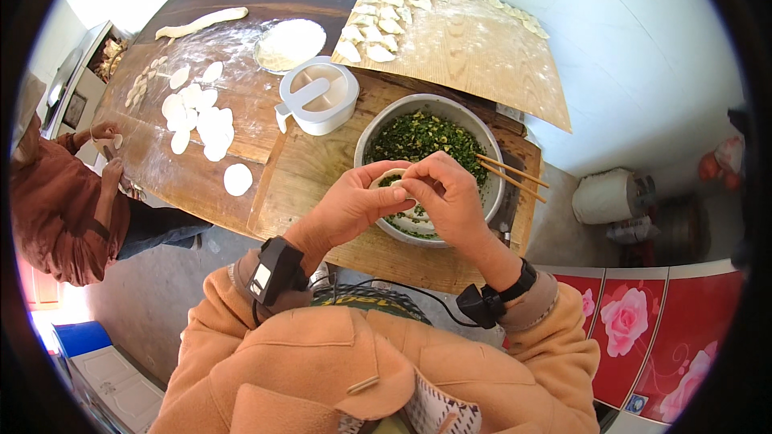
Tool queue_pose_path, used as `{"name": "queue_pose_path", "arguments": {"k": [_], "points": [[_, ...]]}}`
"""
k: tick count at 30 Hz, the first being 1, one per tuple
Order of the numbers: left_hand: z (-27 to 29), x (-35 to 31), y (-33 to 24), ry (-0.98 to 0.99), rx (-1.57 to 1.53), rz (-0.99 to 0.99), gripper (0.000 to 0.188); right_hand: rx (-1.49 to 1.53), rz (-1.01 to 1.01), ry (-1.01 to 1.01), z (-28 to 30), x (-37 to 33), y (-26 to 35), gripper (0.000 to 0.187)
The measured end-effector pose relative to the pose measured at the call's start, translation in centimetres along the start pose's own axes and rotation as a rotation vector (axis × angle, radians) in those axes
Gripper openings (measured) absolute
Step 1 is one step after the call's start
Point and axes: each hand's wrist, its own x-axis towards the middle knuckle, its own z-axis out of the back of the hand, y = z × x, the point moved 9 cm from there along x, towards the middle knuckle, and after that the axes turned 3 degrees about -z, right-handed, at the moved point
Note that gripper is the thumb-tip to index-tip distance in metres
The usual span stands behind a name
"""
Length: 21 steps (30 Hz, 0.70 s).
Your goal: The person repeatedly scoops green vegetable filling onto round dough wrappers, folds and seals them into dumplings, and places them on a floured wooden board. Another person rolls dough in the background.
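Over a metal bowl (491,202) of chopped green filling (422,138), my two hands hold one dumpling wrapper (391,174) between them. My left hand (351,202) cups it from the side, with green filling showing inside the dough. The fingertips of my right hand (445,197) pinch its edge. A pair of wooden chopsticks (516,176) rests across the bowl's right rim. Part of the bowl's contents is hidden below my hands.
A board (482,48) with rows of dumplings (384,12) lies behind the bowl. Left of it stand a white lidded container (320,98) and a plate of flour (290,44). Round wrappers (201,122) and a dough roll (201,22) lie farther left, near another person (68,201) handling dough.
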Motion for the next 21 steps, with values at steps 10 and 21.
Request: {"name": "queue_pose_path", "arguments": {"k": [10,21], "points": [[1.3,0.4,-0.7,-0.22,0.345,-0.101,0.034,-0.067,0.072,-0.174,-0.1,0.1,-1.0,0.014],[-0.4,0.2,-1.8,0.0,0.159,-0.195,0.038,0.352,-0.19,-0.046,-0.5,-2.2,-3.5,0.01]]}}
